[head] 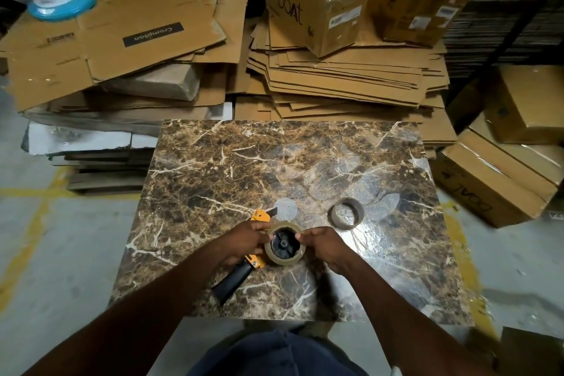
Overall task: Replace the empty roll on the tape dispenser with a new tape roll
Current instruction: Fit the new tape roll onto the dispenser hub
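Observation:
A yellow tape dispenser (pixel 258 217) with a black handle lies on the marbled table (pixel 232 162). A new clear tape roll (pixel 285 259) sits around its black hub. My left hand (pixel 244 241) grips the dispenser's yellow frame at the roll's left side. My right hand (pixel 323 243) pinches the roll's right rim. The empty brown cardboard roll (pixel 347 212) rests upright on the table, to the right and apart from both hands.
Flattened cardboard stacks (pixel 335 76) and a sealed box (pixel 314 0) lie beyond the table's far edge. More boxes (pixel 500 174) crowd the right side. A blue-based fan (pixel 61 4) stands far left. Concrete floor with yellow lines shows at left.

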A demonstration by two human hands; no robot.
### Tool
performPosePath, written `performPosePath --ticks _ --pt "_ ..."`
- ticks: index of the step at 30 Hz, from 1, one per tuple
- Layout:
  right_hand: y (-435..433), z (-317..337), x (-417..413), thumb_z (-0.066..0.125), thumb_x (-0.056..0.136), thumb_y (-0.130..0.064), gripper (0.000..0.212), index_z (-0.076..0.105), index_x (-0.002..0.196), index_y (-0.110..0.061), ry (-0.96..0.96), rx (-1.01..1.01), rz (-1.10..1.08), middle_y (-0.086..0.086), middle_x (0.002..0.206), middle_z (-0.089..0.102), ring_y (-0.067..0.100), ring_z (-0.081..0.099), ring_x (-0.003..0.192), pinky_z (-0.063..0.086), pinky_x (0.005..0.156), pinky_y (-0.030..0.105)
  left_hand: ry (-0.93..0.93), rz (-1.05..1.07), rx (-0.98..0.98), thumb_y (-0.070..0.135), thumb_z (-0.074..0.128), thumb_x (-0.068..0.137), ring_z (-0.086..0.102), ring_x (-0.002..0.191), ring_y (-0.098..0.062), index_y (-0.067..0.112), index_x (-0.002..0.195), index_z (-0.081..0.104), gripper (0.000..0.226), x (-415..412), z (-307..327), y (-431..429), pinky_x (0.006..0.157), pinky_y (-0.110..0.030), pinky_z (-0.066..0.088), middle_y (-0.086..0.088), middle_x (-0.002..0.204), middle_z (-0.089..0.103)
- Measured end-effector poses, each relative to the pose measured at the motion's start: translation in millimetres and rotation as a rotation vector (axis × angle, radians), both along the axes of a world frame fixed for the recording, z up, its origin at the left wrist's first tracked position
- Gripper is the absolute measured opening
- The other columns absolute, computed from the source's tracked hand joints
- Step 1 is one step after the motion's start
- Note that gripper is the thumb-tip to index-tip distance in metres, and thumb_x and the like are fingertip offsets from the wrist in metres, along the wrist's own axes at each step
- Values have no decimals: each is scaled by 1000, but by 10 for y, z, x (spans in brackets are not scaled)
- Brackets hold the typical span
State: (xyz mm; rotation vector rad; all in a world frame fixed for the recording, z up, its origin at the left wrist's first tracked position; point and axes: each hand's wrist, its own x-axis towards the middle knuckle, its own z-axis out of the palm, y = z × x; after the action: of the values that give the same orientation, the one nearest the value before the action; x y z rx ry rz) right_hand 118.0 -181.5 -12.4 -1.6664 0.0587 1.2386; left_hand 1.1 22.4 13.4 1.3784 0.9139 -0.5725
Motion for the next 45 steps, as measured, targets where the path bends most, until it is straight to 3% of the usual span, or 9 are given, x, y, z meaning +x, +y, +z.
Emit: performPosePath --ticks 9,11,12,15,19,25,37,40,45 --pt "60 45 -57 87 80 -32 34 69 87 -4 -9 34 14 23 80 74 29 73 70 60 64 36 -52 -56 116 3 56 103 70 65 -5 11 139 63 38 5 35 -55 54 -16 47 -14 110 76" --pt "86 28 -77 87 81 -32 33 67 80 -6 -59 8 20 19 74 71 29 70 69 58 62 35 -95 -66 196 4 57 103 74 98 -21 13 142 61 40 6 24 -87 49 -10 42 -18 131 68" --pt "102 16 -80 86 82 -31 32 66 76 -7 -80 -1 14 16 70 68 26 68 67 56 62 35 -107 -68 222 4 57 103 71 106 -29 16 142 62 41 4 6 -92 49 -10 42 -18 135 66" --pt "135 15 -59 84 84 -30 35 60 67 -12 -110 -4 29 7 60 60 17 60 56 50 58 27 -91 -56 214 6 59 102 57 56 -21 26 137 66 41 1 -95 -65 54 -28 40 -9 99 81" --pt "147 0 -18 84 83 -37 52 43 54 -21 -151 -19 65 -1 50 40 11 39 43 36 47 21 -63 -74 225 15 62 96 55 72 -22 57 117 70 48 -29 -265 20 66 -40 52 -21 104 77" --pt "198 -19 50 81 84 -44 56 39 52 -24 -205 -84 138 -5 48 37 12 35 44 31 53 28 -68 33 155 -1 62 97 77 86 -21 28 133 69 47 8 4 -61 74 -44 66 -1 108 79" --pt "200 -8 34 86 80 -35 49 48 51 -21 -165 -106 108 -3 45 50 10 46 42 40 53 25 -61 -34 276 4 57 98 75 72 -29 38 131 68 49 17 -19 -106 66 -43 65 7 100 77" --pt "162 8 15 87 73 -28 23 71 73 -11 -137 -95 100 15 70 72 20 65 63 53 67 34 -69 -16 328 9 62 96 72 79 -30 40 127 71 45 -26 -147 -90 75 -62 61 12 92 77" --pt "75 19 -26 82 84 -14 23 71 87 7 -65 -28 37 24 79 72 23 69 64 58 61 32 -121 -12 384 14 65 95 63 80 -19 41 124 72 40 -30 -155 -125 80 -52 62 19 90 74"
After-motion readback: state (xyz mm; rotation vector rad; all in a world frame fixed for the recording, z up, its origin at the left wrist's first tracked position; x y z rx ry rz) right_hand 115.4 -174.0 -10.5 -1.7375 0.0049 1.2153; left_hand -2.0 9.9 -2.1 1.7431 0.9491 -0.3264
